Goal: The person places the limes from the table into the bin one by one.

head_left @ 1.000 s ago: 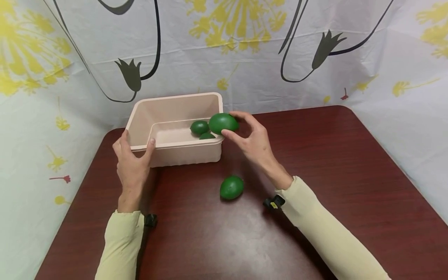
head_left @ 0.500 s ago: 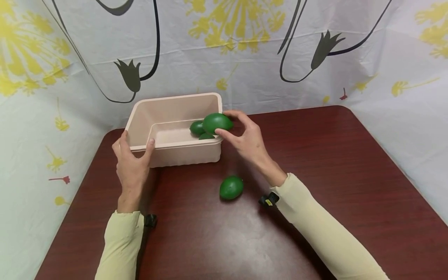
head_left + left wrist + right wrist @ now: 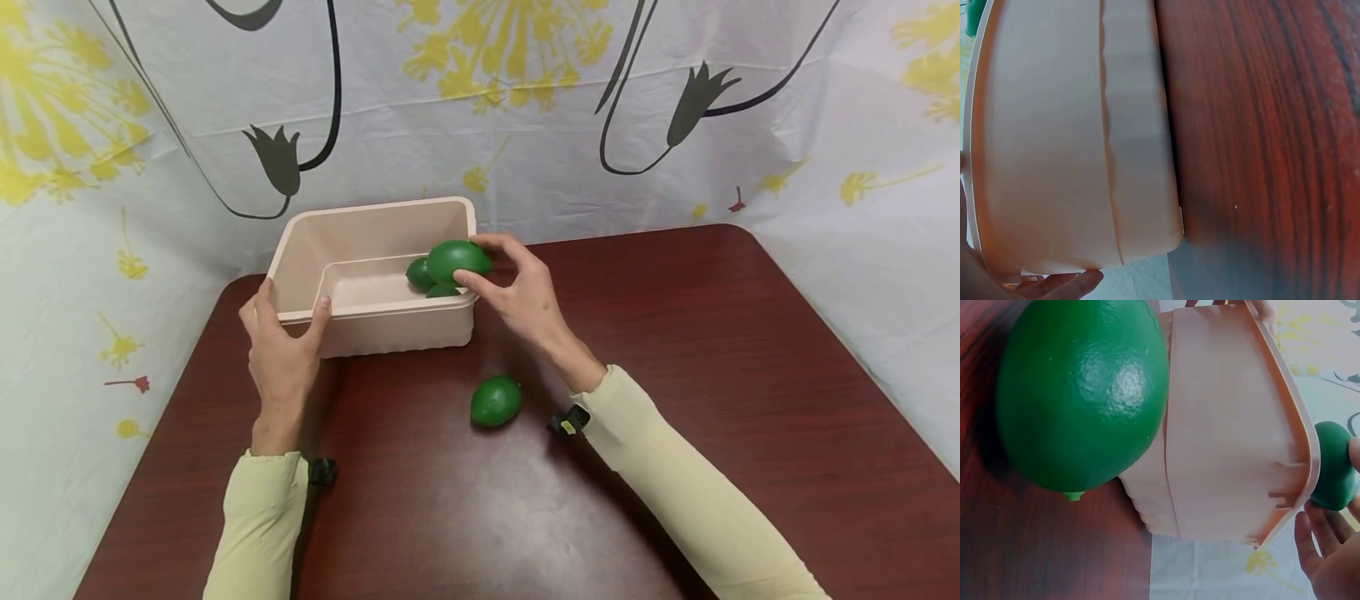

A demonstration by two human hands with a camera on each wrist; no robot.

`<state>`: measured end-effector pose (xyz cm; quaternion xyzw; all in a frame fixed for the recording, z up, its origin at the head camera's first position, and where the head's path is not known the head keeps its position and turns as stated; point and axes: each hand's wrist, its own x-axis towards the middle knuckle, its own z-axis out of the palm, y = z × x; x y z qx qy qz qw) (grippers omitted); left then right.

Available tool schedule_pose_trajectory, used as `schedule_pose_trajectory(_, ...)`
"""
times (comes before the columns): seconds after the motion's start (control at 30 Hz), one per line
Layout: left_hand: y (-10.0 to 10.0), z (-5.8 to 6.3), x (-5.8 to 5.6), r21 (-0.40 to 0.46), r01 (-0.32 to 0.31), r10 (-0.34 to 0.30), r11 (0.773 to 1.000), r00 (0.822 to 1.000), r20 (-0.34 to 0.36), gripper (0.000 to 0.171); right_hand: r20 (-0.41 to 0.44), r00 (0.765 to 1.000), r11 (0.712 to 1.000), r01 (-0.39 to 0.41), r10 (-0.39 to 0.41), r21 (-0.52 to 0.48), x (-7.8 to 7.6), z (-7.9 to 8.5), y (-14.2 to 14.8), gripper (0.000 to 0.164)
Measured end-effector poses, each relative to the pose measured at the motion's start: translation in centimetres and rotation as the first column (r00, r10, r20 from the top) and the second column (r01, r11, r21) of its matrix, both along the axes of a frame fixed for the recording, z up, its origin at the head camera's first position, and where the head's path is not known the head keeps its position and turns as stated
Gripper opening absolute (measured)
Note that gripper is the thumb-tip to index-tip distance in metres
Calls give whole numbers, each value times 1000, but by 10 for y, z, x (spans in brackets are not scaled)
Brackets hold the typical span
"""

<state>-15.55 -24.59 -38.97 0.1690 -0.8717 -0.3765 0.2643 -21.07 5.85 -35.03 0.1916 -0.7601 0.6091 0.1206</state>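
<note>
In the head view my right hand [image 3: 528,304] pinches a green lime [image 3: 452,262] between thumb and fingers, over the right end of a pale pink plastic bin [image 3: 397,329]. The right wrist view shows this held lime [image 3: 1333,465] just past the bin's rim. Inside the bin, two more limes [image 3: 418,273] are partly hidden behind it. My left hand [image 3: 285,358] grips the bin's front left corner, thumb at the front rim and fingers round the left side. Another lime [image 3: 496,401] lies on the table in front of the bin, large and close in the right wrist view.
The bin stands at the back left of a dark red wood-grain table [image 3: 712,375]. Right behind the table hangs a white cloth [image 3: 540,192] with yellow and grey flower prints. Each wrist wears a small black camera [image 3: 322,472].
My right hand has carried its lime leftward, further over the inside of the bin. The left hand, the bin and the lime on the table have stayed in place.
</note>
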Motion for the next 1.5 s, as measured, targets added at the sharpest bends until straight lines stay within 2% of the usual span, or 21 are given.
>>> schedule_pose_trajectory(0.5, 1, 1, 0, 6, -8, 8, 1000, 1000, 8, 92, 62, 998, 999, -14, 16, -38, 0, -2, 1, 39)
schedule_pose_trajectory(0.83, 1, 1, 0, 12, -8, 8, 1000, 1000, 7, 92, 21, 1000, 999, -2, 3, -46, 2, -10, 11, 38)
schedule_pose_trajectory(1.07, 0, 0, 0, 19, -5, 5, 1000, 1000, 5, 92, 46, 999, 999, -12, 14, -51, 7, -15, 21, 36)
schedule_pose_trajectory(1.5, 1, 0, 1, 22, -3, 3, 1000, 1000, 7, 91, 54, 998, 998, -13, 9, 67, 14, -29, 37, 36)
